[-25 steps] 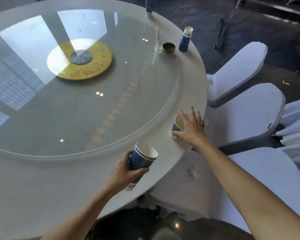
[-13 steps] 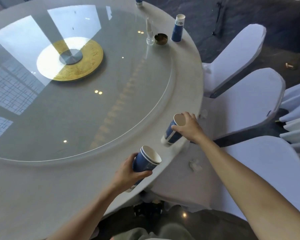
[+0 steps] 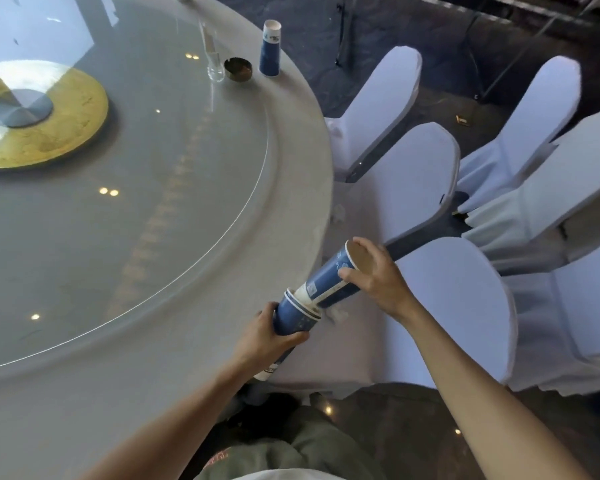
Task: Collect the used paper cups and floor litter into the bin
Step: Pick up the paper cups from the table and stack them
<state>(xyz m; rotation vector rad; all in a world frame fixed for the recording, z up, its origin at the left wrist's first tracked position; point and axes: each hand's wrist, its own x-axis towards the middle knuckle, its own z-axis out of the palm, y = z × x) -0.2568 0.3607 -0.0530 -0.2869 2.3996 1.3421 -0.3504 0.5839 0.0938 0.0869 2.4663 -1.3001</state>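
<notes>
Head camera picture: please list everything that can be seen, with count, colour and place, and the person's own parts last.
Table: one, round, grey-white cloth, left side.
Glass turntable: one, clear, on the table.
Gold disc: one, at the turntable's middle.
Held cups: a nested stack, blue and white, in the left hand at the table's near edge.
Cup being stacked: one, blue, its base entering the stack.
Standing cup: one, blue, upside down at the far table edge.
Ashtray: one, dark, beside the standing cup.
Glass: one, clear, left of the ashtray.
Chairs: several, white covers, right.
Floor litter: one small piece, dark floor between chairs.
Left hand: gripping the stack.
Right hand: gripping the cup's rim.
</notes>
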